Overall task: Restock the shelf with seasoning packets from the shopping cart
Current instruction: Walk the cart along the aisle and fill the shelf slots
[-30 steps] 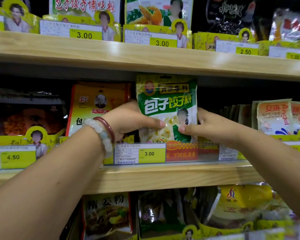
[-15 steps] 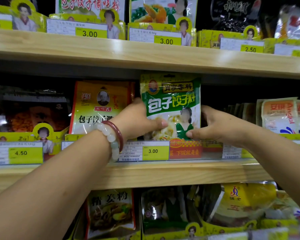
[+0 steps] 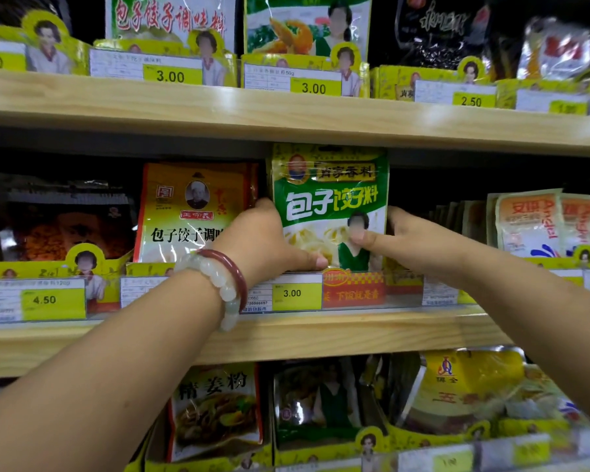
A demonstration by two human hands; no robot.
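Observation:
A green and yellow seasoning packet stands upright on the middle wooden shelf, behind a 3.00 price tag. My left hand, with a red and a pale bead bracelet at the wrist, grips the packet's left edge, thumb across the lower front. My right hand holds the right edge, thumb pressed on the front and fingers behind. The shopping cart is out of view.
An orange packet stands just left of the green one, dark packets further left, orange-white sachets at the right. The upper shelf hangs close above the packet's top. More packets fill the lower shelf.
The green packet and both hands have shifted only slightly; the view has crept a little to the left and down. Both hands keep their hold.

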